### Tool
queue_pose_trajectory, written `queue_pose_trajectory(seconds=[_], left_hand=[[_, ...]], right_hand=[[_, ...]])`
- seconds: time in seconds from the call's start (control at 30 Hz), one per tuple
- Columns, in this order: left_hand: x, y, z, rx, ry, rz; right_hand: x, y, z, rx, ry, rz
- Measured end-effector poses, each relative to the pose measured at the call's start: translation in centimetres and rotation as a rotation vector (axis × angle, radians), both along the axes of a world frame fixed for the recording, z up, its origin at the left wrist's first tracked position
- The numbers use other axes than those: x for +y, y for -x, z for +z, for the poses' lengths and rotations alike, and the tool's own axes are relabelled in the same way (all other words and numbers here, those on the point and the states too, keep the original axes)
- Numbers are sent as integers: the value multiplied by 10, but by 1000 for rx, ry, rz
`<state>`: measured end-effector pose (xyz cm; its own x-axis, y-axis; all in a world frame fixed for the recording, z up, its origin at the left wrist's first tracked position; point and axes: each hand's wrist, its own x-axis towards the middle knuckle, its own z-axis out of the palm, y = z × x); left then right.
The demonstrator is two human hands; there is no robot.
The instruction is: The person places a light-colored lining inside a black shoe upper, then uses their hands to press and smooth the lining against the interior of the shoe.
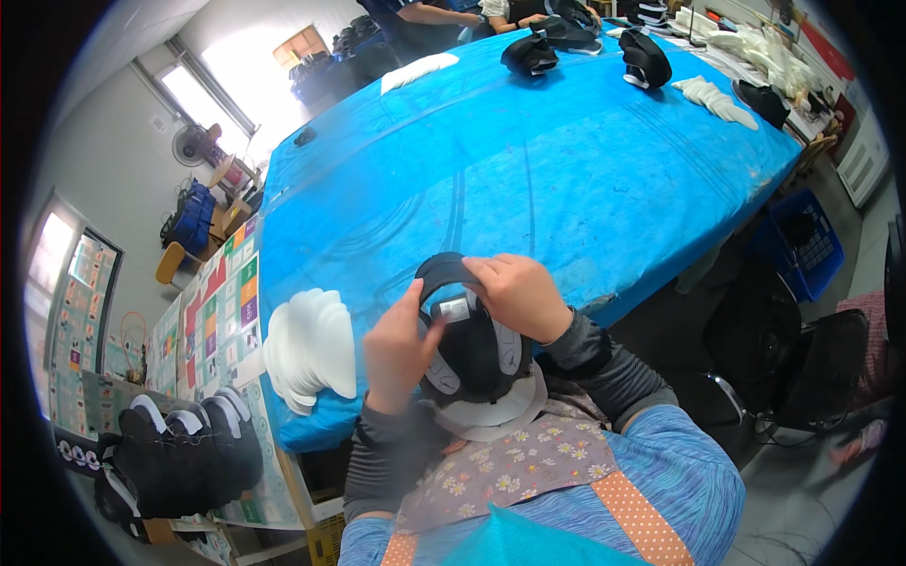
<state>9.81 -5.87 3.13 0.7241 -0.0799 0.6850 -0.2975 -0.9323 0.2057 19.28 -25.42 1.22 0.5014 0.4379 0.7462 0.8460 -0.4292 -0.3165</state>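
Observation:
A black cap is held in front of my chest, its hollow inside turned up toward me. Light grey strips and a white label show inside it. A white crescent-shaped piece lies along the brim end, close to my apron. My left hand grips the cap's left rim, its thumb slightly blurred beside the label. On the far right part of the rim, my right hand pinches the black band, its fingertips curled over the edge. Left of my hands, a fanned stack of white crescent pieces rests on the table.
A blue cover lies over the large table. Several black caps and more white pieces are at its far side, near other people. Black caps are piled at lower left. A black chair and blue basket stand right.

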Motion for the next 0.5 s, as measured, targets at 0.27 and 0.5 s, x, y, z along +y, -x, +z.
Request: queue_pose_trajectory(seconds=[0.27,0.5], left_hand=[[2,-1,-3,79,-97,46],[-7,-2,2,74,-89,31]], right_hand=[[3,-7,-3,-50,-28,48],[1,-7,-2,-45,50,58]])
